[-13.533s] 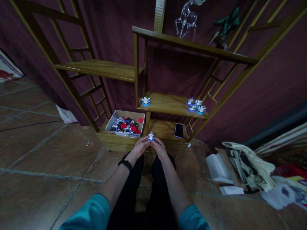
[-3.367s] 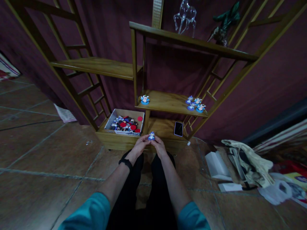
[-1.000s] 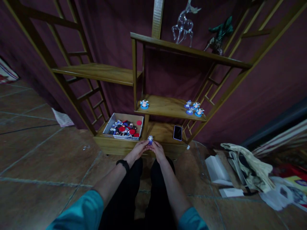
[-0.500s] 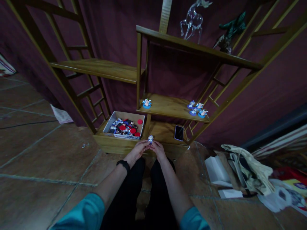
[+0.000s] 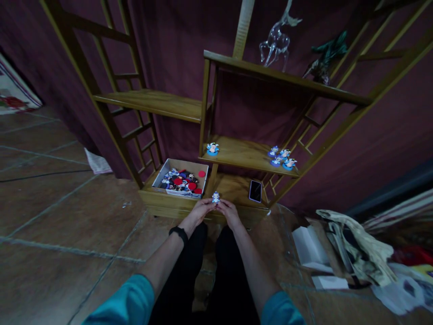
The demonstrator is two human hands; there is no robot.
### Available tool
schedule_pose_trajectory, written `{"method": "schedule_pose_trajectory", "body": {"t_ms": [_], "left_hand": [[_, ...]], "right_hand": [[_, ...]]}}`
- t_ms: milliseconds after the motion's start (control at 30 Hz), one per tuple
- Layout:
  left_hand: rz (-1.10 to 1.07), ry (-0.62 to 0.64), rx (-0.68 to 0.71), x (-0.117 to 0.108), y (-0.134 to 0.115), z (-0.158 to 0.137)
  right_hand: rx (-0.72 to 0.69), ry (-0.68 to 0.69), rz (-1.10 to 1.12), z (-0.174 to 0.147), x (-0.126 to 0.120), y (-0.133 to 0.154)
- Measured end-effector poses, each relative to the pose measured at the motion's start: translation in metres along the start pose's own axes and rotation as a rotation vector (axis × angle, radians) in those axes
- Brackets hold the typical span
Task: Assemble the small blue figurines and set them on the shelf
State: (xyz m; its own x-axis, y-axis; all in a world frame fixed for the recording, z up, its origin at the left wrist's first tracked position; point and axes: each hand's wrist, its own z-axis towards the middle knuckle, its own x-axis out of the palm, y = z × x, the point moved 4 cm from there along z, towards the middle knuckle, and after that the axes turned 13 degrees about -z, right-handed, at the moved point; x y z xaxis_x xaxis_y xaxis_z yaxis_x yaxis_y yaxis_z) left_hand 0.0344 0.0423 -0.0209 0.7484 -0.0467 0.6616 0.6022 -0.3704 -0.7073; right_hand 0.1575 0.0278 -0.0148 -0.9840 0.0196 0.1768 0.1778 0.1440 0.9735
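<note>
A small white and blue-purple figurine (image 5: pixel 215 197) stands upright between my fingertips, in front of the low shelf. My left hand (image 5: pixel 200 211) is closed on its left side, and my right hand (image 5: pixel 230 212) grips it from the right. The fingers hide its lower part. Just left of the hands, an open box (image 5: pixel 158 179) on the low shelf holds a jumble of figurines and red discs. On the shelf above, one figurine on a blue base (image 5: pixel 212 149) stands at the left end. Several more figurines (image 5: pixel 283 158) stand grouped at the right end.
A phone (image 5: pixel 255 191) lies on the low shelf to the right. A clear deer ornament (image 5: pixel 276 43) and a dark green ornament (image 5: pixel 326 56) stand on the top shelf. White boxes (image 5: pixel 309 246), a cream cloth bag (image 5: pixel 363 248) and plastic bags (image 5: pixel 397 289) lie on the floor at right.
The camera view has shifted, so the shelf appears slightly lower and further right. Both hands still hold the figurine, which now shows a little more clearly above the fingers.
</note>
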Motion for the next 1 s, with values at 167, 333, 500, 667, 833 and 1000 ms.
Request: {"method": "schedule_pose_trajectory", "body": {"t_ms": [167, 333, 500, 667, 833, 1000], "left_hand": [[0.004, 0.001, 0.026, 0.000, -0.001, -0.001], [0.064, -0.006, 0.061, 0.001, -0.004, -0.004], [0.107, 0.016, 0.058, 0.002, -0.004, -0.006], [0.128, -0.017, 0.087, 0.000, 0.000, -0.002], [0.131, -0.051, 0.132, 0.000, 0.001, -0.001], [0.133, -0.075, 0.141, -0.001, 0.001, -0.002]], "right_hand": [[0.005, -0.036, 0.048, 0.001, -0.002, -0.010], [0.023, -0.020, -0.008, -0.001, -0.004, -0.009], [0.022, -0.027, -0.045, -0.003, -0.006, -0.006], [-0.001, -0.004, -0.063, -0.005, -0.005, -0.004], [0.027, -0.021, -0.058, -0.002, -0.006, -0.008], [0.036, -0.051, -0.057, 0.003, -0.008, -0.014]]}}
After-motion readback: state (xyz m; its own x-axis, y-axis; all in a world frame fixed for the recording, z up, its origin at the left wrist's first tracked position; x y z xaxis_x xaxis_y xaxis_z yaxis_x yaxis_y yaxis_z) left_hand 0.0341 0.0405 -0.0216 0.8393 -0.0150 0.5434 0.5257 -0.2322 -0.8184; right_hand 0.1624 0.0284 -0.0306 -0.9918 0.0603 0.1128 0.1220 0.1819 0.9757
